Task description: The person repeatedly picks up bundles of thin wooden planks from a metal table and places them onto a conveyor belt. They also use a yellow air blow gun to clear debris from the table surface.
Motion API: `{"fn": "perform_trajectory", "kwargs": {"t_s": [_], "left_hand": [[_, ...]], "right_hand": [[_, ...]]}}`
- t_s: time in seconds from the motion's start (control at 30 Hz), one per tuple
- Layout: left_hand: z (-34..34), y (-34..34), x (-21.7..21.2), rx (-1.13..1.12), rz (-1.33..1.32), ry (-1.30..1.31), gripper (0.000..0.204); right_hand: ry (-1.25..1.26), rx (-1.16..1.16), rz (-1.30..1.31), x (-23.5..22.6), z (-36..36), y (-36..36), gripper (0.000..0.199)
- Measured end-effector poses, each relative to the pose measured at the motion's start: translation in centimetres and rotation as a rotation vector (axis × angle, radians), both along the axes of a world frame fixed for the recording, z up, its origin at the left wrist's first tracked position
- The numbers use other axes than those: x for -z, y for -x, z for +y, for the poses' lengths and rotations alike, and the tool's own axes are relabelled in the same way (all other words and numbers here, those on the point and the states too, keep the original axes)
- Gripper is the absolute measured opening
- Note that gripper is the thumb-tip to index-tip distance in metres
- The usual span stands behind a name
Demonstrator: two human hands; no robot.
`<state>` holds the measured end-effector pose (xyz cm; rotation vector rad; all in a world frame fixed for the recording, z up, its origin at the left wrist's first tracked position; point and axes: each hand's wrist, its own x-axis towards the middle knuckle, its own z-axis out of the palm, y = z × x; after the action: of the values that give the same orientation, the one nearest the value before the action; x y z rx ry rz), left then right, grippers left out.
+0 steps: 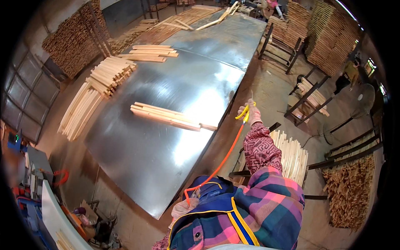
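My right hand (251,113), in a pale glove, reaches out past the right edge of the metal-topped table (137,154) and grips a yellow air nozzle (245,111). From the nozzle an orange hose (225,156) runs back toward my body. My left hand (182,207), also gloved, sits low by my chest with its fingers closed where the hose ends. A bundle of pale wooden slats (166,116) lies across the middle of the table, to the left of my right hand and apart from it.
More slat piles (109,74) lie along the table's left side and a small stack (150,52) farther back. A rack of slats (291,154) stands right of me. Tall wood stacks (333,37) line the back, and a fan (361,100) stands at the right.
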<state>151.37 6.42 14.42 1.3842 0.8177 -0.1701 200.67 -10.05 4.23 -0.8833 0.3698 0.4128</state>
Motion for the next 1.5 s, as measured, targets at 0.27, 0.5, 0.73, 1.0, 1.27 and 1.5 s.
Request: {"fn": "perform_trajectory", "kwargs": {"t_s": [0.27, 0.5, 0.73, 1.0, 1.27, 1.5], "left_hand": [[0.5, -9.7, -2.7, -0.051, -0.026, -0.108, 0.021], [1.9, -24.3, -1.3, -0.226, 0.110, -0.170, 0.040], [2.6, -39.1, -2.4, 0.016, 0.038, 0.048, 0.028], [-0.2, -49.8, -1.3, 0.099, -0.084, 0.394, 0.033], [0.7, -50.2, -0.8, 0.133, 0.111, 0.399, 0.031], [1.9, -47.1, 2.3, -0.011, 0.232, 0.335, 0.034]], "right_hand": [[0.326, 0.179, -0.047, -4.4, -3.5, -11.3, 0.062], [0.298, -0.261, -0.077, 1.9, 0.3, -26.0, 0.061], [-0.107, 0.010, -0.036, 1.4, 0.7, -36.3, 0.054], [0.055, 0.290, -0.033, -4.1, -3.9, -50.7, 0.051], [0.273, 0.115, 0.009, -0.3, 1.0, -54.0, 0.058], [0.467, 0.039, 0.031, 2.7, 10.9, -53.5, 0.056]]}}
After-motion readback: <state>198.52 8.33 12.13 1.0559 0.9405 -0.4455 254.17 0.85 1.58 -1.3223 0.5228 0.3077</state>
